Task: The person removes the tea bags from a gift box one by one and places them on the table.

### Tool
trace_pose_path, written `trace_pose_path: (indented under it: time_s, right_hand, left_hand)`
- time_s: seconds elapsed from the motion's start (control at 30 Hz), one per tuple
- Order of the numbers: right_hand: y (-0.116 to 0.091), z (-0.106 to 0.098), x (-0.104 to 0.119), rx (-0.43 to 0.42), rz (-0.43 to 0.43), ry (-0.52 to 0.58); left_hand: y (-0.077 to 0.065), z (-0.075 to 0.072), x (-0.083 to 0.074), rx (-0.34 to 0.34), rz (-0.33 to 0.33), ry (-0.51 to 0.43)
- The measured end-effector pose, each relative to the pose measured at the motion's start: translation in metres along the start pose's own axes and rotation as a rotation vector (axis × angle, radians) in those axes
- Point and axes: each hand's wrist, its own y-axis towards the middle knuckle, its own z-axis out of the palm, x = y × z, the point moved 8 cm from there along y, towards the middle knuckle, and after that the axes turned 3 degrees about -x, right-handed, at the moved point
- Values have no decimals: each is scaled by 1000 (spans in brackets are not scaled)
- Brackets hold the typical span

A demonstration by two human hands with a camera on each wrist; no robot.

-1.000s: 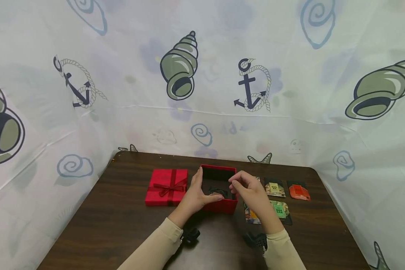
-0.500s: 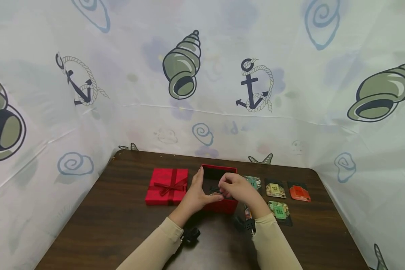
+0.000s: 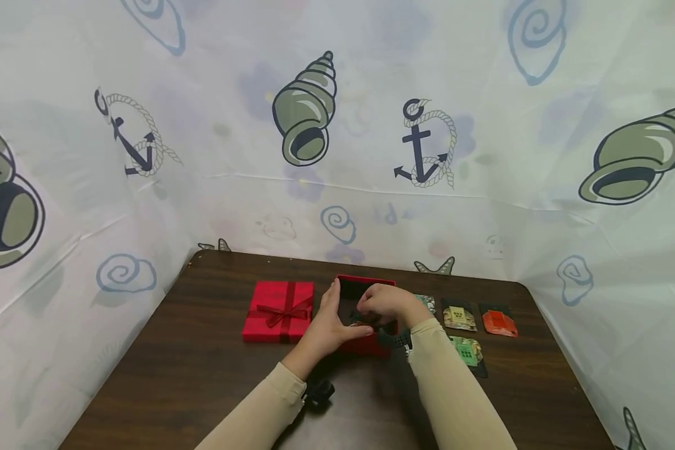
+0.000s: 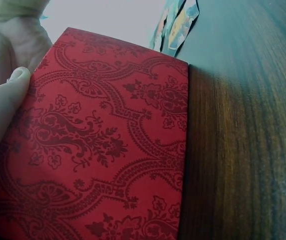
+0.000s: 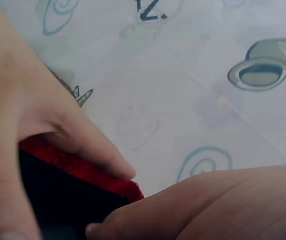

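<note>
In the head view a red gift box point(image 3: 365, 345) with a black inside stands without its lid at the middle of the table. My left hand point(image 3: 326, 325) grips its near left corner, fingers along the left side and thumb over the front rim. The box's patterned red wall point(image 4: 97, 140) fills much of the left wrist view, with the left thumb point(image 4: 7, 105) at its edge. My right hand point(image 3: 390, 303) reaches down into the box with bent fingers. A small dark packet point(image 3: 355, 320) shows beside these fingers. I cannot tell whether the right fingertips hold it.
Left of the box lies its red lid point(image 3: 278, 312) with a dark red ribbon bow. To the right are several small packets: a yellow one point(image 3: 458, 314), an orange one point(image 3: 499, 320), a green one point(image 3: 468, 353). A printed cloth point(image 3: 365, 125) hangs behind the table.
My right hand has moved left and down from the box's right edge to its inside, and its forearm now hides a packet. My left hand keeps its grip on the box.
</note>
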Motion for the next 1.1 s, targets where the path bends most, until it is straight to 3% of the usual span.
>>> trace_pose_path:
  time_s: [0.27, 0.33, 0.57, 0.63, 0.77, 1.1]
  right_hand:
    - [27, 0, -8, 195, 38, -84]
    - [33, 4, -11, 203, 47, -91]
    - [38, 17, -14, 165, -18, -323]
    - [38, 18, -13, 178, -34, -341]
    - [37, 22, -11, 220, -76, -323]
    - [39, 33, -8, 279, -175, -161]
  left_hand:
    - [1, 0, 0, 2, -13, 3]
    - [1, 1, 0, 3, -4, 6]
    - [2, 5, 3, 26, 19, 13]
    - [1, 4, 2, 21, 22, 12]
    - [1, 3, 0, 16, 19, 10]
    - [3, 2, 2, 19, 4, 16]
